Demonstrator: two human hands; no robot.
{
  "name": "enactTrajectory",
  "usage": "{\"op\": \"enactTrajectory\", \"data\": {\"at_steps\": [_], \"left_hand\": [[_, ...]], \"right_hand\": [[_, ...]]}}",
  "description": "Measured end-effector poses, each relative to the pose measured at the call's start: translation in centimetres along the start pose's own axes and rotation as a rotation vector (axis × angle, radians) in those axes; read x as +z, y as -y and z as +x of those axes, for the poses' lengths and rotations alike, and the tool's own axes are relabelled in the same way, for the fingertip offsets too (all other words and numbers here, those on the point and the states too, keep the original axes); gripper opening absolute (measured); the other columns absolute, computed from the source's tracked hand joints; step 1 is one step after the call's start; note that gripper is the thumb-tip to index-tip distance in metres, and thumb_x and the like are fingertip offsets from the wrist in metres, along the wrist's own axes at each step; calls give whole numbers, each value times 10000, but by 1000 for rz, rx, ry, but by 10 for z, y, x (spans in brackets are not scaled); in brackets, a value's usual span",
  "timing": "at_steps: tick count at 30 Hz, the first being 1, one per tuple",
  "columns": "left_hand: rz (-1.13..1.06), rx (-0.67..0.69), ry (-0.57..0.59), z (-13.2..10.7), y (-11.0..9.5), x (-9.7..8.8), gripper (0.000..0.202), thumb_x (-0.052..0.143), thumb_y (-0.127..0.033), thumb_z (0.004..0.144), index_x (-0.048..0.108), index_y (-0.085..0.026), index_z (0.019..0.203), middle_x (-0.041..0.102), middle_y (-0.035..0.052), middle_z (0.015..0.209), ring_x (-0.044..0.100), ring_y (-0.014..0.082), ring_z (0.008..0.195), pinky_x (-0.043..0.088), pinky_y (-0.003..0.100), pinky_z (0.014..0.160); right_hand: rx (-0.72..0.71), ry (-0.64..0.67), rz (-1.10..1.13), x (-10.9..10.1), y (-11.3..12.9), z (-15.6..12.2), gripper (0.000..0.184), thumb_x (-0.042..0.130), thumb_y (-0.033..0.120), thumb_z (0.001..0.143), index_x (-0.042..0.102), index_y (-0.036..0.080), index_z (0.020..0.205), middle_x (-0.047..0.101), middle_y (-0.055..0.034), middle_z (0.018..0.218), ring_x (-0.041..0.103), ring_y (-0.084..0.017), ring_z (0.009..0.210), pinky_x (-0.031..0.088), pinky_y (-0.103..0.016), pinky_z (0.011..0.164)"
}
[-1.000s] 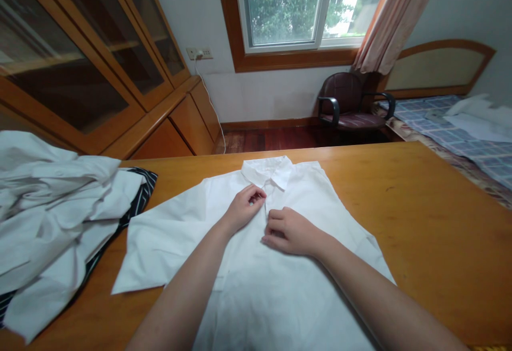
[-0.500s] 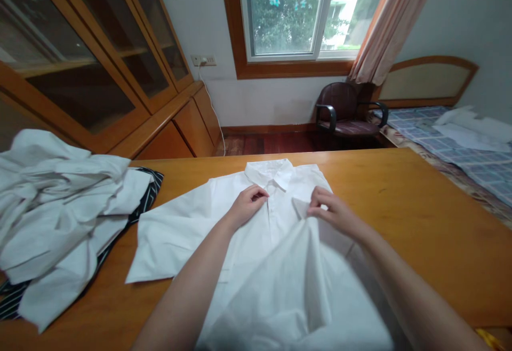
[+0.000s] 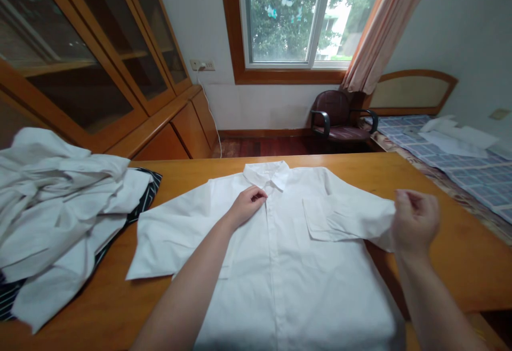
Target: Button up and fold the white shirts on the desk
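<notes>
A white short-sleeved shirt [image 3: 288,265] lies front up on the wooden table [image 3: 436,265], collar away from me. My left hand [image 3: 246,206] rests on the shirt's placket just below the collar, fingers curled and pinching the cloth. My right hand [image 3: 414,222] is off to the right, raised a little above the table, closed on the edge of the shirt's right sleeve, which is pulled out sideways. A chest pocket shows between the two hands.
A heap of white garments [image 3: 56,207] over a dark striped one lies on the table's left end. Beyond the table stand wooden glass-door cabinets [image 3: 92,63], a dark armchair [image 3: 340,121] under the window, and a bed [image 3: 460,164] at right.
My right hand left the placket, lifted the shirt's right side, and has drawn the sleeve out to the right. The shirt front now lies flat. My left hand stayed by the collar.
</notes>
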State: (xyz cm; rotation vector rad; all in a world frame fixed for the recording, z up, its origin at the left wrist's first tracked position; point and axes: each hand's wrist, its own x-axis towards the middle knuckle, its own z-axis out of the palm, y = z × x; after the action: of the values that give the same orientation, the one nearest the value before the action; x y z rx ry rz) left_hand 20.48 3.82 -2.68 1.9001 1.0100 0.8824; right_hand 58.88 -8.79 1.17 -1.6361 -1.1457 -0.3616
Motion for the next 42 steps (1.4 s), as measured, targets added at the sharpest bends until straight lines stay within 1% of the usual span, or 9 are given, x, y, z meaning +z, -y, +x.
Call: {"op": "enactTrajectory", "data": {"at_steps": [1,6,10,17,25,31,36,39,42], "left_hand": [[2,3,1,0,0,0,88,595,-227,830,672,-186,841,638,26,876,604,182,844,476,297,792],[-4,14,-18,1,5,0,86,592,-217,828,670,-187,847,645,33,898,606,185,853,478,306,811],[-133,-49,-96,4,14,2,86,604,-203,794,634,-182,871,635,24,883,597,172,833,475,295,789],[-401,-86,-114,7,23,-8,140,635,-195,716,595,-176,848,608,10,840,564,147,778,458,265,738],[-338,-68,-69,15,29,-21,127,598,-197,708,600,-173,833,625,11,809,569,150,730,450,269,703],[-126,-52,-42,17,23,-15,139,561,-191,710,590,-176,846,638,14,794,595,168,753,469,288,732],[282,94,46,1,10,-5,146,516,-145,781,642,-189,840,641,40,847,594,204,847,485,338,823],[506,139,52,-26,0,5,217,536,-163,834,676,-204,994,659,80,1041,581,254,1057,462,406,976],[649,110,50,-57,-3,14,470,585,-244,876,547,-214,1343,537,120,1409,481,292,1307,370,474,1125]], "right_hand": [[-57,29,13,5,19,-12,222,551,411,932,606,213,849,601,-78,860,573,-259,870,449,-435,826],[-425,809,248,46,99,-75,219,489,229,974,648,230,1125,639,-91,1113,595,-221,1040,491,-367,910],[-526,1049,173,76,133,-105,328,546,278,965,587,239,1289,615,-96,1157,571,-229,1021,479,-363,888],[-685,1029,0,111,148,-106,196,515,352,994,655,217,974,579,-55,959,536,-191,882,359,-316,746],[-569,956,-97,121,118,-88,229,483,298,999,642,186,879,579,-47,896,529,-166,807,322,-300,720],[-570,961,-89,111,98,-78,186,482,277,995,652,202,998,587,-71,982,535,-200,907,350,-321,787],[-579,937,-113,106,98,-81,175,495,296,992,636,209,1045,584,-93,1031,509,-240,954,371,-350,828],[-582,911,-148,106,101,-82,184,484,305,997,629,204,1049,579,-103,1037,497,-252,967,369,-354,830],[-573,915,-170,110,102,-81,193,480,313,998,626,200,1056,574,-110,1048,493,-255,977,366,-354,837]]}}
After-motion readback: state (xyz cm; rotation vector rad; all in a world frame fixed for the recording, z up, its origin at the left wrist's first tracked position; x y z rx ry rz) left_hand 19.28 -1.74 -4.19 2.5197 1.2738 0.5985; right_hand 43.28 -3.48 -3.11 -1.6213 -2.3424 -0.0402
